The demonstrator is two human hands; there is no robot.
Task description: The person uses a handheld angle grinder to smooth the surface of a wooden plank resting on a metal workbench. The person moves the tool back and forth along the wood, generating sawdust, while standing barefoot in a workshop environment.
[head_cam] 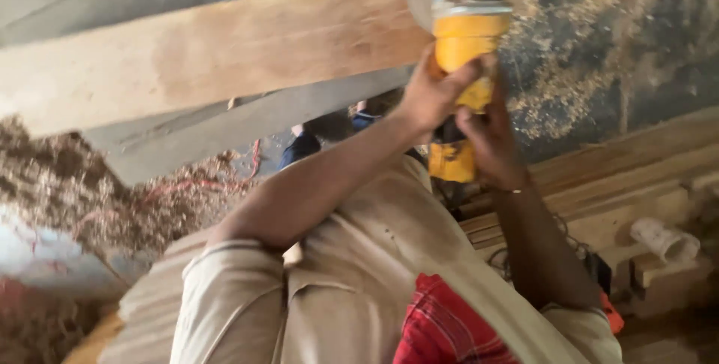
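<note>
Yellow power tool (460,57) sits upper centre of the frame, its grey head against the right end of a pale wooden plank (202,53) whose long axis runs down toward the left edge. Left hand (434,94) and right hand (490,135) each hold a closed grip on the tool body, right lower. A white cup-like piece (665,240) lies on stacked boards (622,177) at right; contents unseen.
</note>
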